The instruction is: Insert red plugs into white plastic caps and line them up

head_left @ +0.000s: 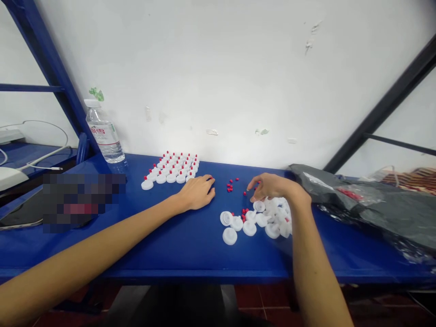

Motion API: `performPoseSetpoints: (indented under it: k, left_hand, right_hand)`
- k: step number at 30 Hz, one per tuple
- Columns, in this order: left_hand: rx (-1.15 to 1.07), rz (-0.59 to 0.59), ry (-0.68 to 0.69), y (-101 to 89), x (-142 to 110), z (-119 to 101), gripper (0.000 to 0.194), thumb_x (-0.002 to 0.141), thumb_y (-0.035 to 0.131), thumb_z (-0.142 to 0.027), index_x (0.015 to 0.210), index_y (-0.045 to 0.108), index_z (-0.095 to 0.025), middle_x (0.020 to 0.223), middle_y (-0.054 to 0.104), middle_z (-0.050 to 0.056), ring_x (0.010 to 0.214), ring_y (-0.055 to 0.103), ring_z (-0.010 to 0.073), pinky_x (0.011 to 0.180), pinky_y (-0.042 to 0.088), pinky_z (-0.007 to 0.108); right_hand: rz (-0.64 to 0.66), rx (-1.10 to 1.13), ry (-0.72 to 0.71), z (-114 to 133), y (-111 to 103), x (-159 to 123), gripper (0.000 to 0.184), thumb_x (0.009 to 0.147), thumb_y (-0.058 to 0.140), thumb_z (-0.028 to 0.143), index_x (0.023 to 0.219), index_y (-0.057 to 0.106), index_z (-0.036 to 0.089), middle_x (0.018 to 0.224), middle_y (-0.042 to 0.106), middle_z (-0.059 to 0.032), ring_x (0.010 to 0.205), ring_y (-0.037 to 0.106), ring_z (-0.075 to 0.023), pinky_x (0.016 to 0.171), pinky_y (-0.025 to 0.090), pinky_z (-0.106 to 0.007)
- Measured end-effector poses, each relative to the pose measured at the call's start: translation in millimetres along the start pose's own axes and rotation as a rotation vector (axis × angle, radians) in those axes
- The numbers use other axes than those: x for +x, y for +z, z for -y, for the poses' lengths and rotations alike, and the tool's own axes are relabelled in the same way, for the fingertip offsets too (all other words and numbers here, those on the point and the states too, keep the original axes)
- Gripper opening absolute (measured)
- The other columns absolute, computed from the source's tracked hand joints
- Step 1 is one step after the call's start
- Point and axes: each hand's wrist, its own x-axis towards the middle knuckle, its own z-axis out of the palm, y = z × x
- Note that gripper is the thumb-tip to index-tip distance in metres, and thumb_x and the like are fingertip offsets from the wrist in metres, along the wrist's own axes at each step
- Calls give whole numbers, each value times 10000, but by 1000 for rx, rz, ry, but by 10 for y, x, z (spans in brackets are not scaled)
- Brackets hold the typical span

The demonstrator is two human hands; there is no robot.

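My left hand (197, 192) rests palm down on the blue table, its thumb and fingers apart. It lies beside the front right of several rows of white round caps (170, 177) fitted with upright red tips; what is under the palm is hidden. Above a heap of loose white caps (272, 230) hangs my right hand (270, 186), its bent thumb and forefinger apart. Just off these fingertips is a single red tip (244, 193). More loose red tips (230, 187) lie between the two hands, and a small group of red tips (244, 214) sits among the white caps.
A water bottle (105, 134) stands at the back left against the wall. Dark plastic bags (357, 209) cover the right side, with a clear bag of red pieces (350, 194) on top. A blurred-out dark item (78, 202) lies left. Frame posts rise on both sides.
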Motion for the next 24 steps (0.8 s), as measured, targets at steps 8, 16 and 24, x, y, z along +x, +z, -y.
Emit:
performPoseSetpoints:
  k: [8, 16, 24]
  left_hand:
    - [-22, -33, 33, -32, -28, -31, 353, 982, 392, -259, 1117, 712, -197, 1168, 681, 96, 960, 680, 233, 734, 500, 318]
    - [-44, -52, 46, -81, -96, -80, 328, 987, 423, -234, 1185, 684, -210, 1151, 646, 86, 863, 667, 206, 670, 477, 307]
    - [-349, -133, 57, -125, -115, -56, 267, 995, 484, -343, 1060, 706, -209, 1028, 676, 57, 868, 643, 172, 749, 476, 278]
  right_hand:
    - [0, 7, -56, 130, -23, -170, 413, 661, 836, 321, 1030, 695, 202, 885, 770, -78, 759, 702, -221, 591, 498, -281]
    - [224, 99, -39, 67, 0, -157, 531, 554, 834, 201, 1060, 676, 223, 915, 778, -66, 749, 696, -220, 578, 480, -273]
    - [194, 35, -90, 90, 24, -127, 516, 590, 788, 158, 1076, 631, 234, 885, 773, -49, 769, 698, -206, 560, 471, -245]
